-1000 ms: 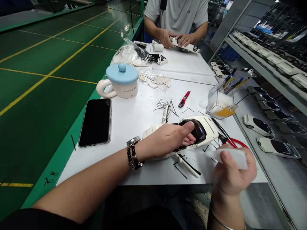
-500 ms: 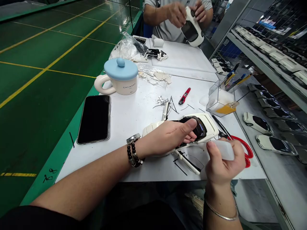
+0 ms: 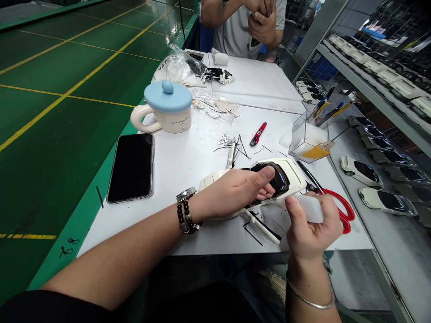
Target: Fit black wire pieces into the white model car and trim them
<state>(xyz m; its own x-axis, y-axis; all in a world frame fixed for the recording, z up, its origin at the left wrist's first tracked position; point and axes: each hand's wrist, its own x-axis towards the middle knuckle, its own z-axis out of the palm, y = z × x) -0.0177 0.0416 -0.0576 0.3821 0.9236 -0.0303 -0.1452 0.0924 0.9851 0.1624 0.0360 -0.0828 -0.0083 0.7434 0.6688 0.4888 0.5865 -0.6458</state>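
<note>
My left hand (image 3: pixel 232 190) grips a white model car (image 3: pixel 291 177) with dark glass, which lies on its side on the white table (image 3: pixel 188 166), the palm over its window area. My right hand (image 3: pixel 313 226) pinches a flat, translucent white piece (image 3: pixel 308 208) right by the car's edge. A loose white car part (image 3: pixel 264 229) with black strips lies just under the car. Thin black strips (image 3: pixel 240 148) are scattered on the table above it. Part of the car is hidden by my left hand.
Red-handled scissors (image 3: pixel 340 211), a red utility knife (image 3: pixel 258 133), a clear acrylic box (image 3: pixel 308 140), a phone (image 3: pixel 131 168) and a blue-lidded mug (image 3: pixel 167 110) are on the table. Finished model cars (image 3: pixel 362 172) line the right-hand shelves. A co-worker's hands (image 3: pixel 261 20) are across the table.
My right hand has moved up and left, bringing the white piece closer to the car. The co-worker's hands have risen, and their car has gone from view.
</note>
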